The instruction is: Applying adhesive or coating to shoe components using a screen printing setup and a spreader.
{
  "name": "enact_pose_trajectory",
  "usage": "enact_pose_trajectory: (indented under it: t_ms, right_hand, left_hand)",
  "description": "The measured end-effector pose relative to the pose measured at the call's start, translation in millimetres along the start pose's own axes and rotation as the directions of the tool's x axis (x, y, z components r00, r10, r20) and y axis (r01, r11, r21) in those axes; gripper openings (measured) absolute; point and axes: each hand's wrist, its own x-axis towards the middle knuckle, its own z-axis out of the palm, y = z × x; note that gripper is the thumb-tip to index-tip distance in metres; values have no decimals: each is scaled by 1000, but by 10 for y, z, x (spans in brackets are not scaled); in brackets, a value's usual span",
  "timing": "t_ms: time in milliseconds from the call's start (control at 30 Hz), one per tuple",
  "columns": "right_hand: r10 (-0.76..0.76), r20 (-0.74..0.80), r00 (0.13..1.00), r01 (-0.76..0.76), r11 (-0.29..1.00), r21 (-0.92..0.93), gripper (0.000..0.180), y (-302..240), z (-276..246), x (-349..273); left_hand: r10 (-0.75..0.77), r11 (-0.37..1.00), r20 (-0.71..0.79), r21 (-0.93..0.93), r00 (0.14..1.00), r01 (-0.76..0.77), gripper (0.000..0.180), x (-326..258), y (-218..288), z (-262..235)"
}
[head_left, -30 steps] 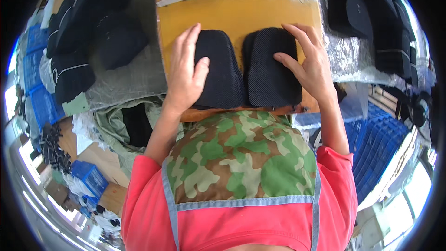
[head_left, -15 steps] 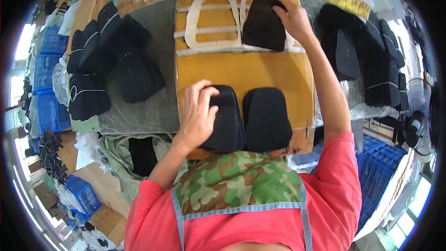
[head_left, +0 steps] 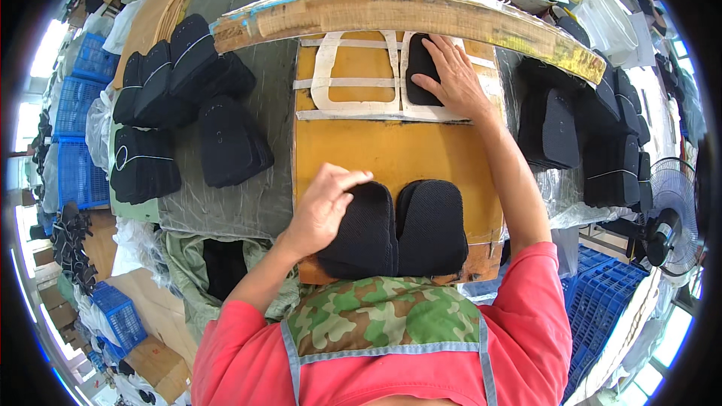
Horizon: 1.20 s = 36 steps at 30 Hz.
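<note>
A black fabric pad point(head_left: 418, 66) with rounded corners lies inside the right white frame outline point(head_left: 404, 98) on the yellow board point(head_left: 346, 146). Flat on that pad, fingers spread, rests my right hand point(head_left: 457, 81). My left hand point(head_left: 323, 207) is at the upper left corner of the left stack of black pads point(head_left: 365, 233); its index finger points right, the other fingers are partly bent, and nothing shows between them. Beside it stands a second stack of black pads point(head_left: 432, 229). The left white frame outline point(head_left: 322, 75) has bare yellow board inside it.
A thick wooden bar point(head_left: 406, 15) spans the board's far side. Tied bundles of black pads point(head_left: 144, 162) and a loose stack point(head_left: 229, 143) lie at left; more black stacks point(head_left: 549, 131) are at right. A fan point(head_left: 665, 229) and blue crates point(head_left: 605, 286) stand further right.
My right hand has gone from gripping the pad's edge to lying flat on it, and the pad now sits within the right outline. My left hand stays by its stack. The view has shifted.
</note>
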Motion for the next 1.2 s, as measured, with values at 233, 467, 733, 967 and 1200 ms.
enact_pose_trajectory:
  t_ms: [233,467,733,967,1200]
  right_hand:
    - [-88,-56,995,89,996,15,77,108,41,24]
    - [-60,-39,997,56,995,-80,101,-25,-7,47]
    - [58,26,998,-59,998,36,100,-109,-49,41]
    - [6,-36,999,-7,999,-45,87,-154,-25,28]
    - [-59,-80,995,53,996,-68,81,-129,8,12]
  left_hand:
    - [-53,997,-194,47,980,63,36,535,-238,-351]
    - [161,958,-227,269,961,-97,25,1738,-986,-282]
    - [132,658,2,748,991,-89,64,1708,-1255,112]
    - [17,615,-7,788,1000,-5,62,1670,-1237,114]
    - [66,632,162,757,985,-167,51,1735,-1213,-19]
